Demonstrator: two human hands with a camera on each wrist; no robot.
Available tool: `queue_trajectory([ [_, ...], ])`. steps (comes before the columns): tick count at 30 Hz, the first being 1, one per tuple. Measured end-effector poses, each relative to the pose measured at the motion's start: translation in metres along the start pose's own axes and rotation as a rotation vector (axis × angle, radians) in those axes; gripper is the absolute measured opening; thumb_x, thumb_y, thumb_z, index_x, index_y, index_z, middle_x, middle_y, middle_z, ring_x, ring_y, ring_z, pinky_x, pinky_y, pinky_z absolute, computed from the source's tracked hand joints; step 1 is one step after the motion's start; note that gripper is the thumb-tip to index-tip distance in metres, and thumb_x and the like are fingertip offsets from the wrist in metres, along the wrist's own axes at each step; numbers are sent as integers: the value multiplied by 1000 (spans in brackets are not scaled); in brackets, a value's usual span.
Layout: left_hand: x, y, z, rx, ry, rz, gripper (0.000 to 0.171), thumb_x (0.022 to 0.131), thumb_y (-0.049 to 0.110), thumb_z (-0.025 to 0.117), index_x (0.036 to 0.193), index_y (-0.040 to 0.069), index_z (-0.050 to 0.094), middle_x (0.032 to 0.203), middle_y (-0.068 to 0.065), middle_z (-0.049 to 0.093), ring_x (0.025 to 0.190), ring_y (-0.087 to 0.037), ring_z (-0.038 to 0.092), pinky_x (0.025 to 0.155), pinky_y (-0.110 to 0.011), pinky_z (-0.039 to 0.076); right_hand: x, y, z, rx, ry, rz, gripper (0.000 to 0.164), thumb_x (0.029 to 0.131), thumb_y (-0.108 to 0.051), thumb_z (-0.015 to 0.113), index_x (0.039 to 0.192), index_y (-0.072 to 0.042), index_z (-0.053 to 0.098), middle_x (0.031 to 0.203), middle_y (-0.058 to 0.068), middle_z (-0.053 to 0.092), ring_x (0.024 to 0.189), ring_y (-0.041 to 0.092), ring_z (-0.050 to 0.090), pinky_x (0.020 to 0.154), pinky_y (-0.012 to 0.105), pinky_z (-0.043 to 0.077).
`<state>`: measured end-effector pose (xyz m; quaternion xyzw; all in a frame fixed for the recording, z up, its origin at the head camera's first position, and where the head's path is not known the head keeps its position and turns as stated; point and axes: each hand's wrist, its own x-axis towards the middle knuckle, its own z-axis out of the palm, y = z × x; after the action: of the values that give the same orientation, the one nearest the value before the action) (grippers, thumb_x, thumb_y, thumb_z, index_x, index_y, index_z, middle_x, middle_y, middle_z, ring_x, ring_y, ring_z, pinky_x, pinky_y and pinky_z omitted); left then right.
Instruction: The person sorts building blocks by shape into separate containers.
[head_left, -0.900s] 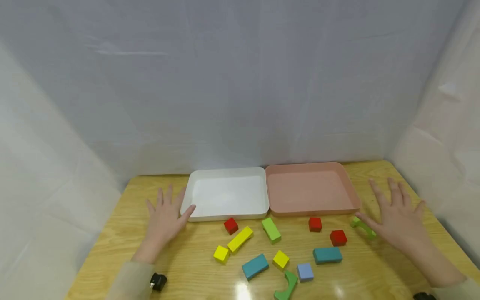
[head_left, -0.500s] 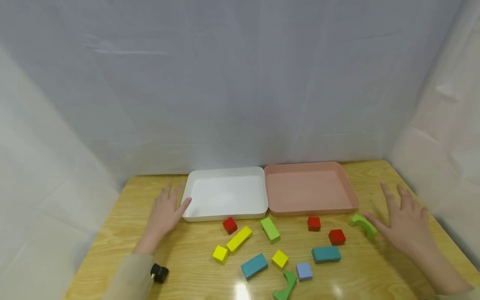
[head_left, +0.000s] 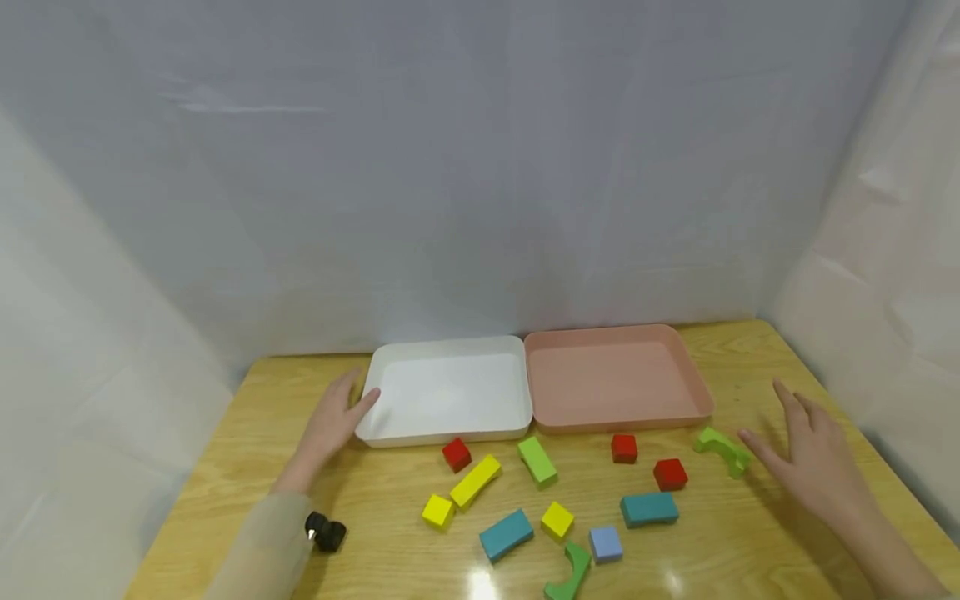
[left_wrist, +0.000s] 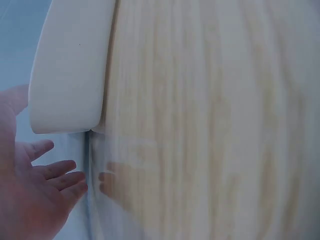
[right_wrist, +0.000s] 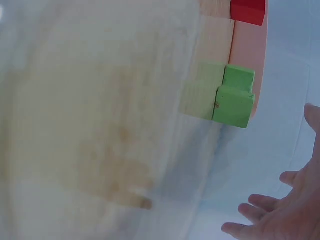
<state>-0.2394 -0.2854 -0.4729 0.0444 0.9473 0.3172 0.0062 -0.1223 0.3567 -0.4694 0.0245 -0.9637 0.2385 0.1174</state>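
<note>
Right hand [head_left: 825, 468] now farther from curved lime-green arch [head_left: 726, 447], left hand [head_left: 332, 422] by white tray [head_left: 450, 383], thumbs [head_left: 762, 452] apart from fingers [head_left: 792, 408]

Left grip [head_left: 328, 425] out ahead, fingers stretched forward, thumb angled off toward the right! Behind it comes a bare left wrist [head_left: 294, 477], then a pale sleeve [head_left: 261, 546] slanting up from below. And well across from it, the right grip [head_left: 819, 467]: thumb jutting inward, fingers extended and loosely spread, the bare right forearm [head_left: 888, 550] angling in from the lower corner.
</note>
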Motion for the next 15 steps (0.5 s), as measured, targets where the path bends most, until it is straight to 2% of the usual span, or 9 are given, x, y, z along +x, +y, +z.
queue_trajectory([
  [6,4,-7,5,-78,-1,-30,80,107,33,63,163,-10,25,167,-35,30,156,-52,30,130,-60,26,-2,3,2,98,-42,17,83,110,-35,56,165,10,12,146,55,33,128,72,33,99,85,30],
  [12,3,-12,9,-348,49,-41,74,105,10,67,162,-10,26,167,-34,32,155,-49,33,130,-55,29,0,9,6,210,-84,40,75,112,-29,51,160,18,18,147,54,37,128,71,40,98,83,36],
  [15,3,-14,11,-442,64,-55,73,104,4,66,163,-9,25,168,-33,31,156,-49,33,130,-55,30,1,12,9,238,-120,59,73,114,-28,48,158,21,19,146,54,37,124,73,45,95,82,41],
])
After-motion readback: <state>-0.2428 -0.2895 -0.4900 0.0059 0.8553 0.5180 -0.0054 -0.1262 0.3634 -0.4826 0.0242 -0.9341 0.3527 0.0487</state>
